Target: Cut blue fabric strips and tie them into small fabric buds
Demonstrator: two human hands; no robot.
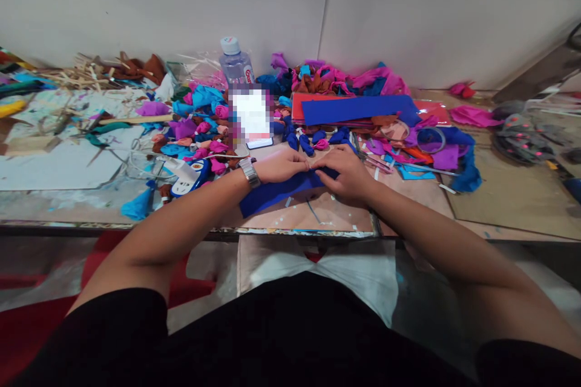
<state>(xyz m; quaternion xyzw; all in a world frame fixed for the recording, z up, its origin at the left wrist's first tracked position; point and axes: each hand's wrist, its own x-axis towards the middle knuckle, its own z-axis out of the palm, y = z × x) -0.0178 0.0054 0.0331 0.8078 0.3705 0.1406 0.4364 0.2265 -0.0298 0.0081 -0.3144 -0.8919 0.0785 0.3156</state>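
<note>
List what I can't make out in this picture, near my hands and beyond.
All in the head view:
- Phone screen: blurred by pixelation.
- Bottle base: hidden by the phone and pixelated patch.
- Blue strip, part of it: covered by the right hand.
- Left hand: whether its fingers pinch the strip is too small to tell.

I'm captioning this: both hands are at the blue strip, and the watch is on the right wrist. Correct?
Wrong side: the head view shows the watch on the left. The left hand and right hand are at the blue strip.
</note>
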